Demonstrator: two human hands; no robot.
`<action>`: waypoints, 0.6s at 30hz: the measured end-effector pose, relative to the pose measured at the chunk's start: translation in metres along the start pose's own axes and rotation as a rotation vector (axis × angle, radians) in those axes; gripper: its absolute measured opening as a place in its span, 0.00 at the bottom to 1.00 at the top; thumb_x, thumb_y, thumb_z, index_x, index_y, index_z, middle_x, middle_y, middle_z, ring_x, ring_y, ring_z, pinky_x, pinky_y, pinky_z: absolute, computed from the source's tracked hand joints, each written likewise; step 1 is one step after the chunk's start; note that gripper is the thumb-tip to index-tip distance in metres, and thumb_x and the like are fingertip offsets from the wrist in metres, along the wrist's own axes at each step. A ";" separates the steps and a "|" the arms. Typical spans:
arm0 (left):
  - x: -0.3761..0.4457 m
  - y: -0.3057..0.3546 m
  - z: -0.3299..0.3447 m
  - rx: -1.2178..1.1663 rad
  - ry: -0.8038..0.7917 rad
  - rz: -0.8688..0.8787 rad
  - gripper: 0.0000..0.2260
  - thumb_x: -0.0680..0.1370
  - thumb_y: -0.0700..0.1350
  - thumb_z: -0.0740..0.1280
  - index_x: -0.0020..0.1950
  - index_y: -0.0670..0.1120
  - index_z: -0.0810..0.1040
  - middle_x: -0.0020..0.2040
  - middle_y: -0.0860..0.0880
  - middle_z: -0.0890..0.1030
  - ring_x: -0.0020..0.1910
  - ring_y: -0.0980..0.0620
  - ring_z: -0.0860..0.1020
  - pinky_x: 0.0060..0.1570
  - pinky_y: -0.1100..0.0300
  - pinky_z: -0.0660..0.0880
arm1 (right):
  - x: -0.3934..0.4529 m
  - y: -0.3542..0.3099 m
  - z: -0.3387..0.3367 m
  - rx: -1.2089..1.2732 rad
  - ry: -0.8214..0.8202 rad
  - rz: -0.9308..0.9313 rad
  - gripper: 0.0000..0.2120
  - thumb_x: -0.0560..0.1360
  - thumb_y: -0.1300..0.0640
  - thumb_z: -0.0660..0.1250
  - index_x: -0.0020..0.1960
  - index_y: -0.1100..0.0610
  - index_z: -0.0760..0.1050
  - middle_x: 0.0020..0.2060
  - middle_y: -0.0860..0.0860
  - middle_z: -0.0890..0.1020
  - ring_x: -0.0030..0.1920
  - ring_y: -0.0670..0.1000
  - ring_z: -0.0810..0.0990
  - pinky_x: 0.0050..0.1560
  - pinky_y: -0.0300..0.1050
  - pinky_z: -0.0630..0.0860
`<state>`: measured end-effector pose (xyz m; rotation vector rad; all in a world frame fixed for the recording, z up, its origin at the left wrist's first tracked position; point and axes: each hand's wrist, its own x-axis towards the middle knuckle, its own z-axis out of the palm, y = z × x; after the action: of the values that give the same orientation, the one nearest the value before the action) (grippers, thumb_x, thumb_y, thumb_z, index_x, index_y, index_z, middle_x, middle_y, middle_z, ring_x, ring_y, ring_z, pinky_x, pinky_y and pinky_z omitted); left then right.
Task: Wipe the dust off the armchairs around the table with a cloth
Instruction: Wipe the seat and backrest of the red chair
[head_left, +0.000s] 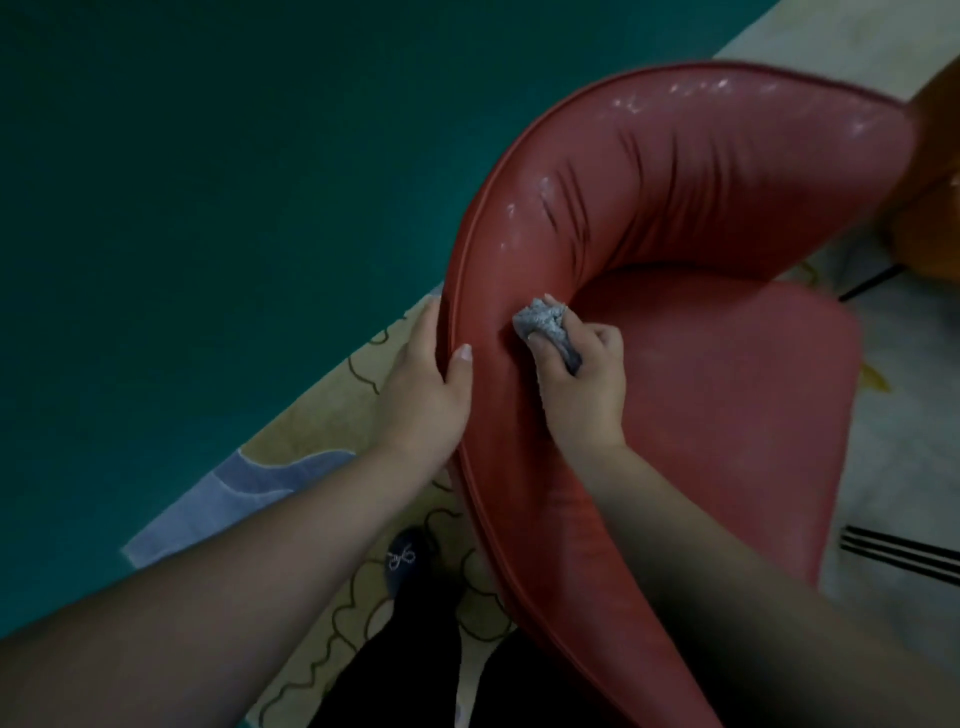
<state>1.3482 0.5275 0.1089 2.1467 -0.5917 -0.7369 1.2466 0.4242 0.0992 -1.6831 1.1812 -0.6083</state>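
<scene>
Your right hand (582, 384) has its fingers clenched round the cloth (545, 330), a bunched grey wad pressed against the inner face of the red chair (701, 208), low on the curved backrest where it meets the seat (727, 389). Bunching it that way gives you a firm pad to rub with — a sensible choice for a padded, creased surface.

Your left hand (426, 384) grasps the piped top edge of the backrest just beside the cloth, thumb on the inner side and fingers wrapped over the outer. That looks like bracing: it keeps the chair from turning or sliding on the rug (332, 415) while you push.

You stand behind the chair, leaning over it, so the whole inner curve is within reach. Pale patches show further along the backrest, towards the far arm — whether dust or glare, I cannot tell. That stretch probably wants your next strokes. An orange chair (930, 208) shows at the right edge.
</scene>
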 end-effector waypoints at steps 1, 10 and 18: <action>0.012 0.004 -0.003 -0.021 -0.010 0.018 0.25 0.81 0.53 0.57 0.77 0.58 0.53 0.74 0.53 0.65 0.70 0.54 0.67 0.63 0.61 0.64 | 0.003 -0.002 0.002 0.024 0.033 0.032 0.16 0.76 0.55 0.69 0.63 0.51 0.77 0.48 0.43 0.68 0.48 0.53 0.78 0.53 0.54 0.78; 0.124 0.044 0.003 -0.214 -0.050 0.063 0.19 0.84 0.48 0.53 0.75 0.51 0.65 0.74 0.52 0.67 0.72 0.58 0.63 0.66 0.70 0.57 | 0.089 -0.024 0.024 0.109 0.198 0.014 0.19 0.75 0.54 0.70 0.64 0.56 0.76 0.46 0.43 0.68 0.43 0.37 0.75 0.47 0.25 0.71; 0.141 0.033 0.014 -0.255 -0.036 0.161 0.18 0.84 0.45 0.52 0.74 0.50 0.66 0.70 0.57 0.68 0.67 0.67 0.64 0.64 0.77 0.56 | 0.108 -0.020 0.050 -0.084 0.215 -0.233 0.22 0.75 0.57 0.69 0.68 0.49 0.73 0.48 0.48 0.66 0.48 0.48 0.72 0.56 0.35 0.71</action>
<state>1.4354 0.4141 0.0844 1.8329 -0.6443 -0.7222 1.3397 0.3489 0.0833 -1.8784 1.1816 -0.9144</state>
